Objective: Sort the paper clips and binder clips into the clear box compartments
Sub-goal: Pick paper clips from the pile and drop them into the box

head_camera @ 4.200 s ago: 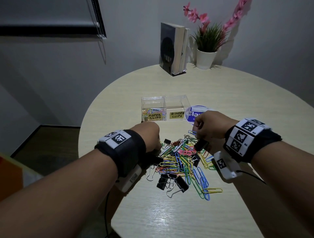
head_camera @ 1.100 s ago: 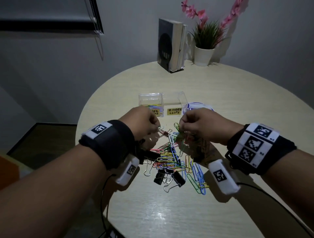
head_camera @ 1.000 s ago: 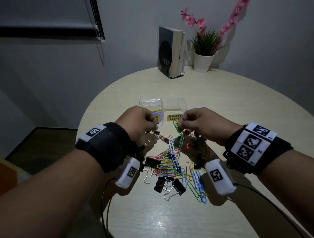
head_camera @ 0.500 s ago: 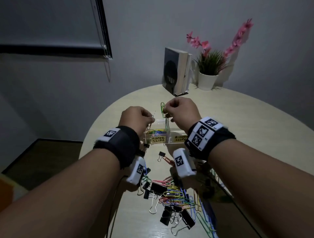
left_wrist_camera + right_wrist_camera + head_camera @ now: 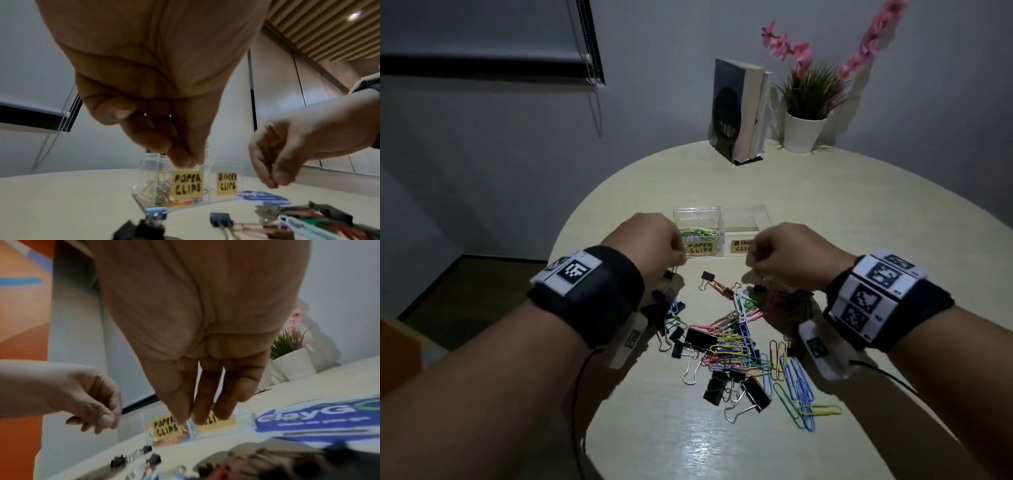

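Observation:
The clear two-compartment box [image 5: 743, 209] stands mid-table. Its left half, labelled PAPER CLIPS [image 5: 187, 183], holds coloured paper clips [image 5: 702, 234]; the right half, labelled BINDER CLIPS [image 5: 227, 183], looks empty. Nearer me lies the mixed pile of coloured paper clips [image 5: 739, 346] and black binder clips [image 5: 700, 337]. My left hand [image 5: 678, 257] hovers just in front of the box's left half, fingertips [image 5: 185, 160] bunched loosely with nothing seen in them. My right hand [image 5: 753, 263] hovers over the pile's far right, its fingers [image 5: 205, 402] pointing down, almost straight and empty.
A blue-and-white printed round lid [image 5: 320, 418] lies right of the box. Books in a stand [image 5: 739, 109] and a potted plant [image 5: 803, 132] sit at the table's far edge. The round table's left edge [image 5: 571, 226] drops off close to the box.
Half a second ago both hands were raised over the paper-clip compartment, pinching clips. Now they have dropped back toward the pile, and no clips show in the fingers.

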